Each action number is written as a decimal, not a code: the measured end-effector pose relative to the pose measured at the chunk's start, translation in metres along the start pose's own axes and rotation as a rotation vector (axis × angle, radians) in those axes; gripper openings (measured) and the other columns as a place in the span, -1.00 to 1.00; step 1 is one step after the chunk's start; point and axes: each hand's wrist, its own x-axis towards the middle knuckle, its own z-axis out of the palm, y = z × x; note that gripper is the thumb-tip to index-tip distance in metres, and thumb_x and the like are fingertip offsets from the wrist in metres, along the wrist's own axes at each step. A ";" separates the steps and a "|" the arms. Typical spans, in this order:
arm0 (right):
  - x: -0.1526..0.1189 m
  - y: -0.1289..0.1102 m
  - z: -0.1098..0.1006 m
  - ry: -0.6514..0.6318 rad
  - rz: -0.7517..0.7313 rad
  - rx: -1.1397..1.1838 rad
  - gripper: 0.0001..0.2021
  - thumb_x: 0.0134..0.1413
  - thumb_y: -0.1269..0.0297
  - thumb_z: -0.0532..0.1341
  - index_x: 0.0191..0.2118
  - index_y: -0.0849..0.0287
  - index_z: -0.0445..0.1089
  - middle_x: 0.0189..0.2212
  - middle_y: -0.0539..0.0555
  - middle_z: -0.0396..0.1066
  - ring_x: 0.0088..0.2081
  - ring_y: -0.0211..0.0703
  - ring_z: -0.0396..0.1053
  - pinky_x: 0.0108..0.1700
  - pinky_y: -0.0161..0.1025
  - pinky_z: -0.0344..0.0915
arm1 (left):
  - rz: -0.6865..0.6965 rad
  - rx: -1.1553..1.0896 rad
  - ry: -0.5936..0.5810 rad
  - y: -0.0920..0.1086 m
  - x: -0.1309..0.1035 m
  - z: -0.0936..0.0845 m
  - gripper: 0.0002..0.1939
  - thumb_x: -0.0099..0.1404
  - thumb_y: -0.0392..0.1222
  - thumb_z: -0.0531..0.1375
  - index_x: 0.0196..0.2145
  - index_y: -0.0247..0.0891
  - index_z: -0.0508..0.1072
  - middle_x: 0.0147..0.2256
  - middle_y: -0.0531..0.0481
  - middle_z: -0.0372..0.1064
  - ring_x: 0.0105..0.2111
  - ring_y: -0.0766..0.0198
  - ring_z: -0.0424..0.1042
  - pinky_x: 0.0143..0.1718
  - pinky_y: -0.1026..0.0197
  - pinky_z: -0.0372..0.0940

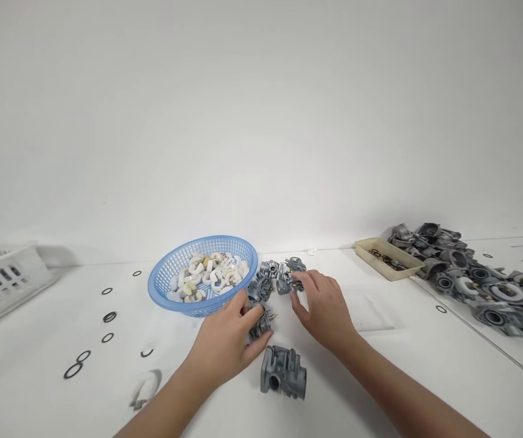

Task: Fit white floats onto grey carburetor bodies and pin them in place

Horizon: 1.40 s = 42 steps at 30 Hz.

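Observation:
My left hand [229, 331] has its thumb and fingers curled round a grey metal carburetor body [260, 328] with a small brass fitting. Just to the right, the fingers of my right hand [322, 304] bend over another carburetor body [284, 286], gripping its near side. Several more carburetor bodies [270, 269] lie close together behind my hands. Nearer to me, a single grey carburetor body [284, 372] rests on the white table between my forearms. Left of my hands stands a round blue basket [156, 291] of white plastic floats [215, 277].
Black rubber rings [73, 370] and a blurred white float [147, 389] lie on the left. A white slotted crate [10, 286] stands at the far left. On the right are a cream tray [391, 272] of small parts and a large heap of carburetor parts [453, 261] along the wall.

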 end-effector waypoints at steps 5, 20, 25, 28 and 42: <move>-0.007 -0.023 -0.016 0.063 -0.055 0.096 -0.65 0.44 0.38 0.22 0.26 0.14 0.33 -0.03 0.18 0.56 0.00 0.11 0.56 0.16 0.09 0.42 | -0.226 0.062 0.181 -0.022 0.007 -0.020 -0.61 0.73 -0.13 -0.02 0.10 -0.20 0.60 -0.11 -0.17 0.62 -0.10 0.06 0.63 -0.12 0.07 0.51; -0.011 -0.015 -0.023 0.039 -0.023 0.184 -0.63 0.39 0.43 0.19 0.24 0.15 0.34 -0.10 0.18 0.52 -0.06 0.11 0.53 0.10 0.09 0.41 | -0.474 0.061 -0.662 -0.143 0.082 -0.028 -0.58 0.59 -0.06 0.39 0.29 -0.22 0.53 0.29 -0.21 0.50 0.16 -0.06 0.60 0.17 -0.20 0.59; -0.010 -0.014 -0.026 -0.001 -0.009 0.202 -0.63 0.38 0.41 0.19 0.24 0.15 0.36 -0.10 0.16 0.51 -0.08 0.09 0.52 0.04 0.04 0.41 | -0.488 0.031 -0.734 -0.140 0.089 -0.019 -0.63 0.61 -0.04 0.38 0.24 -0.23 0.56 0.21 -0.18 0.55 0.09 -0.01 0.63 0.11 -0.13 0.61; -0.011 -0.012 -0.027 -0.024 -0.001 0.219 -0.65 0.37 0.41 0.19 0.22 0.15 0.38 -0.10 0.16 0.51 -0.07 0.08 0.52 0.03 0.04 0.41 | -0.515 -0.023 -0.758 -0.140 0.083 -0.023 -0.67 0.62 -0.03 0.37 0.20 -0.25 0.58 0.14 -0.16 0.59 0.03 0.03 0.65 0.06 -0.09 0.63; -0.014 -0.025 -0.045 -0.185 0.004 0.559 -0.74 0.50 0.22 0.24 0.21 0.04 0.38 -0.16 0.05 0.52 -0.20 -0.10 0.53 -0.18 -0.16 0.50 | -0.480 -0.329 -0.091 -0.041 0.054 -0.082 -0.51 0.62 0.25 0.29 0.13 -0.24 0.60 -0.28 0.04 0.63 -0.37 0.17 0.64 -0.12 0.02 0.59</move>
